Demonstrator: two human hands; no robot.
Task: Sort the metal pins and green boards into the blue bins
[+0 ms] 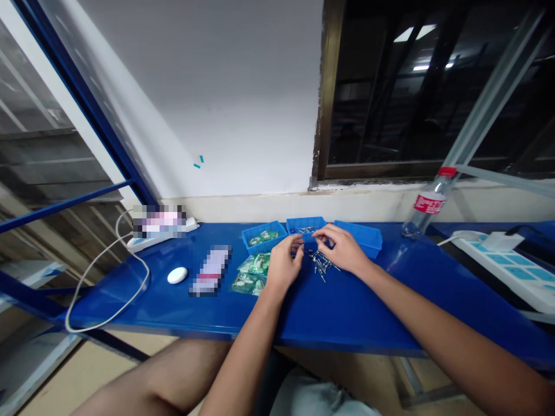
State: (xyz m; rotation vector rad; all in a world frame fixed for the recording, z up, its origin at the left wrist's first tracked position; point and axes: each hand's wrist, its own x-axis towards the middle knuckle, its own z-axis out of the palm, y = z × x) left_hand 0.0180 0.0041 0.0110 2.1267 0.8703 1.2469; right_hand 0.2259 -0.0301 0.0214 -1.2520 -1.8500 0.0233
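My left hand [284, 263] is above the blue table, beside the green packets, its fingers curled toward the thumb. Facing it, my right hand [342, 249] bends its fingers in above a loose pile of small metal pins [321, 266]. The fingertips of both hands are close together but apart; anything between them is too small to make out. Behind the hands stands a blue bin [306, 222] with more metal pieces in it. To its left, another blue bin [249, 236] contains green packets. A third blue bin [368, 237] is partly hidden by my right hand.
Clear-and-green packets [254, 271] lie left of my left hand. Farther left are a blurred-out flat object [212, 270], a white oval object [177, 275] and a white cable [145, 277]. A plastic bottle [429, 205] and a power strip [507, 268] are on the right.
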